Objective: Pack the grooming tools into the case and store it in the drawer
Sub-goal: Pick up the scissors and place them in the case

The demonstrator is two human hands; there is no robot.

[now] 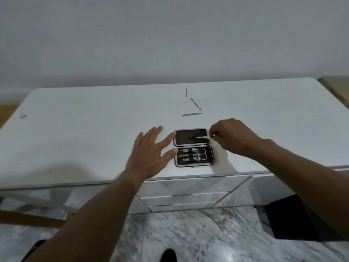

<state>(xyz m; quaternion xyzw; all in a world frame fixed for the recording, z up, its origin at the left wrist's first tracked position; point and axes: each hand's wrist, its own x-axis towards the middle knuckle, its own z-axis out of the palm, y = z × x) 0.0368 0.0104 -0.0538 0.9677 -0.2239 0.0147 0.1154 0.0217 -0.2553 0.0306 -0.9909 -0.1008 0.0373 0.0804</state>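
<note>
Bearing an open case [184, 136], white desktop [75, 138] abuts pale wall [170, 35]; marble floor [188, 233] below.

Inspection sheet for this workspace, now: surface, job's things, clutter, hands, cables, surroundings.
Surface: white tabletop, with a small mark near its left end.
Job's things: case lying open flat near the front edge. Its near half holds scissors and other strapped tools. A thin pick, a probe and a flat file lie loose beyond it.
Clutter: nothing seen.
Hands: left hand spread, fingers at the case's left edge. Right hand pinches a slim tool over the far half.
Cables: nothing seen.
Surroundings: plain wall, shut drawers below, marbled floor.
</note>
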